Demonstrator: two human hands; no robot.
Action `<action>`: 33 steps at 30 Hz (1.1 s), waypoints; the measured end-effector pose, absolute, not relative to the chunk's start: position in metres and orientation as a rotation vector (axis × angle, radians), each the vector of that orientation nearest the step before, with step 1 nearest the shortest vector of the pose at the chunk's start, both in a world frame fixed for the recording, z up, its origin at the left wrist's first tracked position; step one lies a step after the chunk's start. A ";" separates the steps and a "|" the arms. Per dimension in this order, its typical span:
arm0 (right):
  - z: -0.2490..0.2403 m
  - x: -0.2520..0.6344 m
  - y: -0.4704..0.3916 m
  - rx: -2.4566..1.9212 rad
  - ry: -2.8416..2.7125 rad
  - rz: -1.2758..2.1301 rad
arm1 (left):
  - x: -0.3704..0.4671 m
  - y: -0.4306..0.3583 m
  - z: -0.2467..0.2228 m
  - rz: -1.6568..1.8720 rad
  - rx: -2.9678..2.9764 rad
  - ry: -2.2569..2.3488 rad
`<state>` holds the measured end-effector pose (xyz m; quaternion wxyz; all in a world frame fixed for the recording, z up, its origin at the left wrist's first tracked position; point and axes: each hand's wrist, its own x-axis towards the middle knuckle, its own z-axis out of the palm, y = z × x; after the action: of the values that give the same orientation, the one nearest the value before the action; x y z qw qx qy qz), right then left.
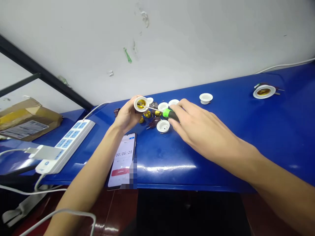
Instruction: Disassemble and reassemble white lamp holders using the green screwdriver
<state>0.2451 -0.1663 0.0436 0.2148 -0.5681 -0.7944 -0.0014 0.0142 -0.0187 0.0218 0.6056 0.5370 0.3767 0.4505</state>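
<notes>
My left hand [128, 114] is closed around a lamp socket [138, 110] with a white rim and a brass-coloured threaded inside, its opening turned toward me. A screwdriver [167, 113] with a green and black handle is gripped in my right hand [189, 121]. Its thin shaft points left, with the tip inside the socket; what the tip touches is too small to tell. Below and between the hands lie white socket cups [163, 126], brass threaded sleeves [147, 114] and dark brown plug bases [154, 122] with metal pins.
A phone [122, 159] showing a timer lies at the front edge. To the left are a white power strip [73, 137] with a charger and an opened cardboard box [29, 118]. A white cup [205, 98] and another socket [264, 91] sit to the right, near the wall.
</notes>
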 end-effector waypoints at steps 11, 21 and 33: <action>0.048 0.243 -0.168 -1.594 -2.190 0.301 | 0.014 -0.018 0.021 1.034 1.244 0.865; 0.053 0.245 -0.164 -1.531 -2.048 0.515 | 0.009 -0.015 0.020 0.982 1.253 0.808; 0.036 0.256 -0.145 -1.459 -1.961 0.728 | 0.015 -0.019 0.022 1.014 1.404 0.875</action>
<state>0.2559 -0.1455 0.0356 0.2913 -0.5471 -0.7357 0.2732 0.0147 -0.0188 0.0216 0.5653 0.5969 0.3719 0.4311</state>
